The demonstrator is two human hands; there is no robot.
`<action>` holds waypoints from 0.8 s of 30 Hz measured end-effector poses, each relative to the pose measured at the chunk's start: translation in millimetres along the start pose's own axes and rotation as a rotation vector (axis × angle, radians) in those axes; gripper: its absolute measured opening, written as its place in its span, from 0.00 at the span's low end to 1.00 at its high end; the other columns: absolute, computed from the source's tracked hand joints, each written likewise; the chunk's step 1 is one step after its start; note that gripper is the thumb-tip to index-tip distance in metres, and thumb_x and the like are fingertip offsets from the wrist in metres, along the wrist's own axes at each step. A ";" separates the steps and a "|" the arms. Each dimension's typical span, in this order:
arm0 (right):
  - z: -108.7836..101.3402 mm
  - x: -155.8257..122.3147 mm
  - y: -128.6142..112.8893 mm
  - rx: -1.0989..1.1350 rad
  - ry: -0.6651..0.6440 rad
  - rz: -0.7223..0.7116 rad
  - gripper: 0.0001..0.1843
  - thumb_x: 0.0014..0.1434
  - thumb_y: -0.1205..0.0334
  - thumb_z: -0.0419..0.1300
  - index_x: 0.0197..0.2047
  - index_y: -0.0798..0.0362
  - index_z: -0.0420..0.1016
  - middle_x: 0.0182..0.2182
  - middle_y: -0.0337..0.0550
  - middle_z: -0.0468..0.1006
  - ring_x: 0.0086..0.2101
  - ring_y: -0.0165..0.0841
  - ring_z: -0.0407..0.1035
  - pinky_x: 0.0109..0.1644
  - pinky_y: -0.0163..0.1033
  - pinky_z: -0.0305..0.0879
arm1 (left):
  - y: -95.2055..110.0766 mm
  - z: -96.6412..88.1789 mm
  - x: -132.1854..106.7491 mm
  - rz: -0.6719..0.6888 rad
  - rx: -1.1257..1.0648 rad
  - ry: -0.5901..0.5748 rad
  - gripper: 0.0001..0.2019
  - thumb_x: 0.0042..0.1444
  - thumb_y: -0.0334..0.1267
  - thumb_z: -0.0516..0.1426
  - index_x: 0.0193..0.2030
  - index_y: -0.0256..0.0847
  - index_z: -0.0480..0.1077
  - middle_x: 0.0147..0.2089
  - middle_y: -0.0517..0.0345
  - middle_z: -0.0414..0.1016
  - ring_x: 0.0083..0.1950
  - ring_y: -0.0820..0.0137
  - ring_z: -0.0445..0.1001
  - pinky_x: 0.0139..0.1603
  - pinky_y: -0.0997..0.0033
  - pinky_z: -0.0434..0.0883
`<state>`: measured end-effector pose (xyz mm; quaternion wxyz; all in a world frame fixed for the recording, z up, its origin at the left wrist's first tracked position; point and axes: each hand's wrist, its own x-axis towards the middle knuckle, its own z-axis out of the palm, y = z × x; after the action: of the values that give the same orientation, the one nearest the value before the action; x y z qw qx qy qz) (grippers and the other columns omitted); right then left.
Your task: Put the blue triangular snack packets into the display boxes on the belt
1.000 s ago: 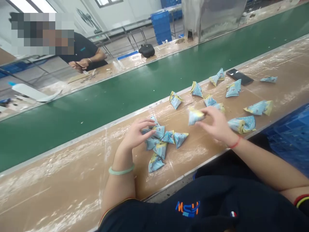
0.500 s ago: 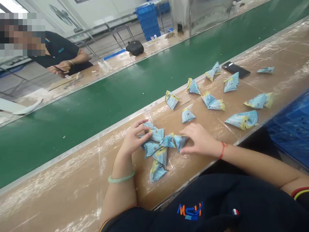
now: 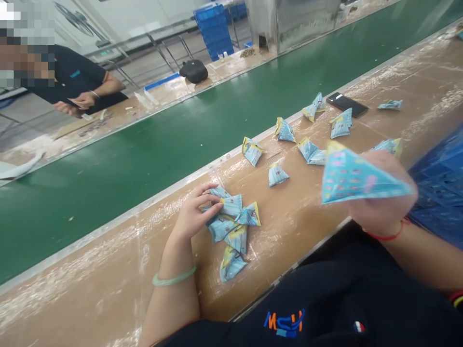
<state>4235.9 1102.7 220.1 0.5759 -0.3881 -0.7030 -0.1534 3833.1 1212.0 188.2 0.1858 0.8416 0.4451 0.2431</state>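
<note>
My left hand [image 3: 193,214] rests on a cluster of several blue-and-yellow triangular packets [image 3: 231,226] on the brown worktop [image 3: 108,270], with its fingers curled over the top packets. My right hand [image 3: 383,197] is raised near the camera and grips one large-looking blue packet [image 3: 352,180], blurred by motion. More loose packets lie beyond, such as one [image 3: 277,175] in the middle and a pair [image 3: 311,152] further right.
A green conveyor belt [image 3: 162,140] runs along the far side of the worktop. A black phone [image 3: 346,104] lies at the back right. A blue crate [image 3: 441,193] stands at my right. Another person [image 3: 72,84] sits across the belt. A black bag [image 3: 194,71] sits opposite.
My right hand has lifted a packet from the right of the cluster and raised it toward the camera. My left hand has stayed on the cluster.
</note>
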 end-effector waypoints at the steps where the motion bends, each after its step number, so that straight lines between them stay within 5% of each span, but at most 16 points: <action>1: 0.5 -2.2 1.0 -0.017 -0.031 0.004 0.12 0.60 0.70 0.64 0.47 0.52 0.75 0.37 0.43 0.80 0.38 0.38 0.74 0.45 0.44 0.68 | 0.1 0.2 0.1 0.003 0.002 0.001 0.13 0.60 0.50 0.60 0.34 0.43 0.78 0.61 0.47 0.74 0.61 0.53 0.75 0.64 0.48 0.71; 3: 7.0 -12.8 4.0 -0.052 -0.104 0.017 0.10 0.62 0.68 0.64 0.47 0.53 0.75 0.36 0.44 0.80 0.38 0.38 0.73 0.45 0.44 0.66 | 0.3 0.3 0.1 0.006 0.005 0.002 0.13 0.61 0.49 0.60 0.34 0.43 0.78 0.60 0.47 0.74 0.61 0.53 0.75 0.64 0.49 0.71; 8: 35.0 -45.9 13.8 -0.170 -0.534 0.065 0.02 0.64 0.67 0.63 0.41 0.55 0.75 0.32 0.43 0.79 0.35 0.38 0.70 0.44 0.44 0.59 | 0.7 0.1 0.1 0.012 0.011 -0.004 0.13 0.60 0.49 0.60 0.34 0.43 0.78 0.60 0.47 0.74 0.60 0.53 0.75 0.64 0.49 0.72; 12: 57.2 -53.5 21.4 -0.345 -0.782 0.196 0.13 0.61 0.57 0.70 0.32 0.54 0.73 0.29 0.44 0.78 0.34 0.40 0.68 0.41 0.45 0.53 | 4.3 0.0 0.2 0.007 0.012 -0.011 0.13 0.60 0.49 0.60 0.33 0.43 0.78 0.60 0.47 0.74 0.60 0.54 0.75 0.64 0.49 0.72; 14: 66.4 -51.1 21.5 -0.404 -0.786 0.240 0.20 0.59 0.46 0.70 0.33 0.55 0.73 0.30 0.46 0.77 0.34 0.41 0.67 0.40 0.45 0.51 | 7.1 -0.3 0.2 -0.002 0.010 -0.023 0.13 0.60 0.49 0.60 0.33 0.43 0.78 0.59 0.47 0.74 0.60 0.54 0.75 0.65 0.48 0.71; 17: 80.2 -44.3 8.0 -0.367 -0.623 0.236 0.27 0.59 0.36 0.67 0.37 0.56 0.73 0.35 0.50 0.77 0.38 0.43 0.66 0.42 0.45 0.52 | 10.1 -0.8 0.2 -0.014 -0.013 -0.048 0.13 0.59 0.48 0.60 0.32 0.42 0.78 0.58 0.47 0.75 0.59 0.54 0.75 0.64 0.48 0.72; 21: 110.1 -37.8 -33.4 0.092 -0.598 0.041 0.18 0.66 0.48 0.63 0.46 0.56 0.74 0.44 0.52 0.78 0.45 0.43 0.69 0.50 0.46 0.61 | 11.2 -1.4 0.8 -0.016 -0.034 -0.068 0.13 0.59 0.48 0.60 0.32 0.42 0.77 0.57 0.47 0.75 0.58 0.55 0.75 0.63 0.49 0.72; 24: 134.3 -39.9 -55.6 0.231 -0.787 0.022 0.29 0.61 0.55 0.69 0.60 0.60 0.69 0.49 0.57 0.78 0.48 0.46 0.71 0.50 0.49 0.67 | 11.2 -2.2 1.3 -0.012 -0.025 -0.076 0.13 0.59 0.49 0.60 0.32 0.43 0.78 0.57 0.47 0.75 0.58 0.55 0.75 0.64 0.50 0.71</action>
<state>4104.4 1140.8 157.1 0.3042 -0.3575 -0.8781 0.0928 3839.9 1207.3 196.2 0.2148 0.8450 0.4398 0.2154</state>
